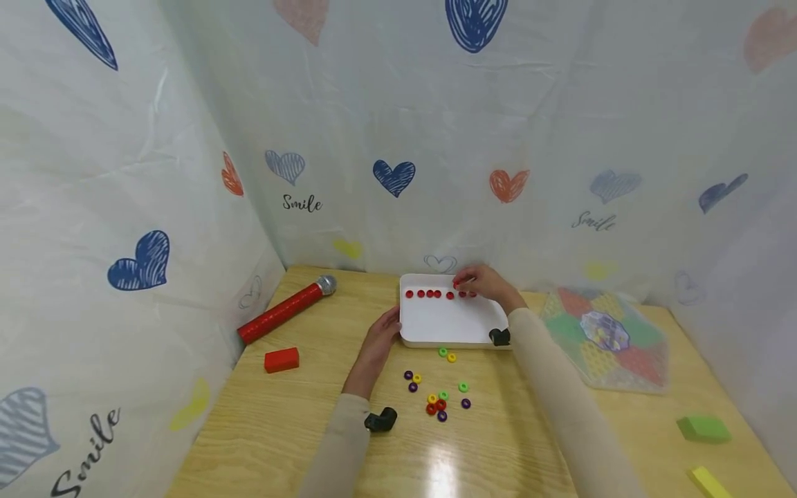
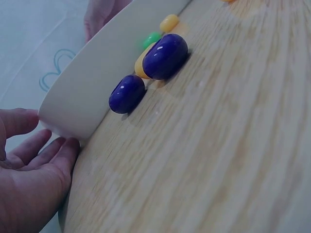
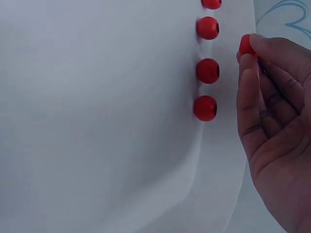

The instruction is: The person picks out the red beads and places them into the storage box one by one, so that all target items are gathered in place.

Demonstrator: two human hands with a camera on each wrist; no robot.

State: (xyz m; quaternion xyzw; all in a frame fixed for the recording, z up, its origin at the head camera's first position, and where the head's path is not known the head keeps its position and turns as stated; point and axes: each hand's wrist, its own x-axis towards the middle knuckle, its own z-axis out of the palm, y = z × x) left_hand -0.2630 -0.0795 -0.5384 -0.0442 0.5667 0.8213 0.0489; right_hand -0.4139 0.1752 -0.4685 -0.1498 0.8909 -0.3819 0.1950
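Observation:
A white rectangular tray [image 1: 451, 321] carries a row of several red beads [image 1: 429, 294] along its far side. My right hand [image 1: 487, 282] is over the far part of the tray, pinching one more red bead [image 3: 246, 45] between thumb and fingertips; the right wrist view has it beside the row. At the tray's left side, my left hand [image 1: 378, 339] touches the edge, its fingers fairly straight against the outer wall in the left wrist view. In front of the tray, loose beads lie on the table: purple [image 1: 465, 403], yellow [image 1: 417, 378], green [image 1: 463, 386] and red [image 1: 431, 409].
A red microphone-like tube [image 1: 283, 312] with a silver head and a red block [image 1: 281, 360] lie on the left. To the right are a patterned, hexagon-like clear case [image 1: 607, 339], a green block [image 1: 703, 429] and a yellow block [image 1: 710, 482]. A heart-printed curtain [image 1: 448, 124] rises behind.

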